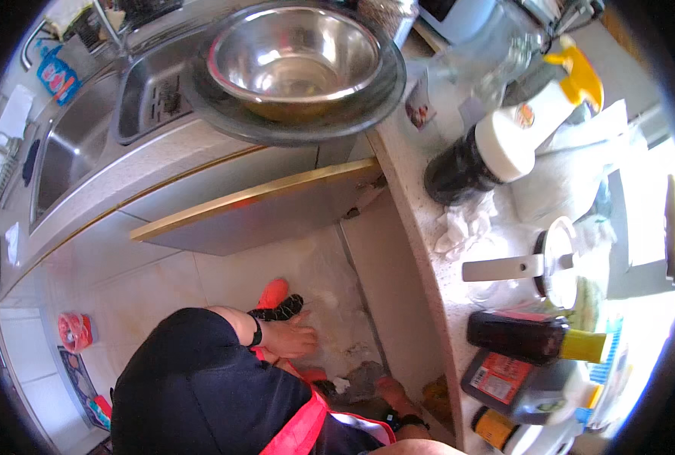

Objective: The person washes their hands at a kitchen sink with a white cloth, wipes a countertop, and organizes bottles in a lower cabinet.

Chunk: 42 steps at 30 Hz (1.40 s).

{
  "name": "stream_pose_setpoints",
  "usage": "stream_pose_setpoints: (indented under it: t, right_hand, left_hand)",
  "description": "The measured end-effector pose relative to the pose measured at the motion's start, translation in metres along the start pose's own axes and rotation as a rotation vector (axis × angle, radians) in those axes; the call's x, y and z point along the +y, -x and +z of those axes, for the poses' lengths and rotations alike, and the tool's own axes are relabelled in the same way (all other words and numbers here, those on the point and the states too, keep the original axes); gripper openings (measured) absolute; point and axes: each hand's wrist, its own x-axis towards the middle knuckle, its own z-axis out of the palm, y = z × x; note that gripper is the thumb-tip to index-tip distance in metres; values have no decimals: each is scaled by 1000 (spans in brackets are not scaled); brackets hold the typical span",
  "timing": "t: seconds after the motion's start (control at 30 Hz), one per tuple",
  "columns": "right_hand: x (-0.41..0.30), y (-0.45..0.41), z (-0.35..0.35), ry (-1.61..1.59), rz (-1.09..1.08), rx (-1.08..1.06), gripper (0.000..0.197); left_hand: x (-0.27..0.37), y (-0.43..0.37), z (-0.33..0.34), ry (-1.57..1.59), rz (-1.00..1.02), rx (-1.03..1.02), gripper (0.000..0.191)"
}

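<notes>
My left hand [289,339], with a black band at the wrist, hangs low beside my dark-clothed knee, close to a red and black shoe [275,293]. Its back faces the camera and the palm is hidden. Low down, my right hand [391,392] reaches towards the cabinet's lower part, by a blurred greyish thing [365,374] that I cannot make out. A dark wristband sits behind it; its fingertips are unclear. Between the hands lies a small crumpled white piece [342,385], near the other shoe. An open cabinet door [269,213] stands out above the tiled floor.
A steel bowl [297,62] rests on a dark round pan or lid at the counter corner, beside the sink [76,148]. The right counter [414,227] holds a spray bottle [502,136], crumpled tissue, a lidded glass jar and several bottles. A small red bin [76,331] stands left.
</notes>
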Motion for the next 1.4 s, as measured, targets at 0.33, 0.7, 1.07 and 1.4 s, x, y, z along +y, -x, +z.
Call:
stream_pose_setpoints:
  t: [0.33, 0.7, 1.07, 1.4]
  right_hand:
    - [-78, 72, -17, 461, 126, -184, 21]
    - [-428, 3, 49, 735, -225, -493, 20]
    - [-691, -33, 256, 695, -288, -809, 22]
    - [-748, -63, 331, 722, -235, -1029, 26]
  left_hand:
    - [144, 117, -85, 104, -1150, 289, 21]
    - [270, 231, -89, 612, -1782, 1026, 19]
    - [279, 307, -164, 649, -1864, 1347, 26]
    - [258, 351, -171, 594, -1851, 1943, 28]
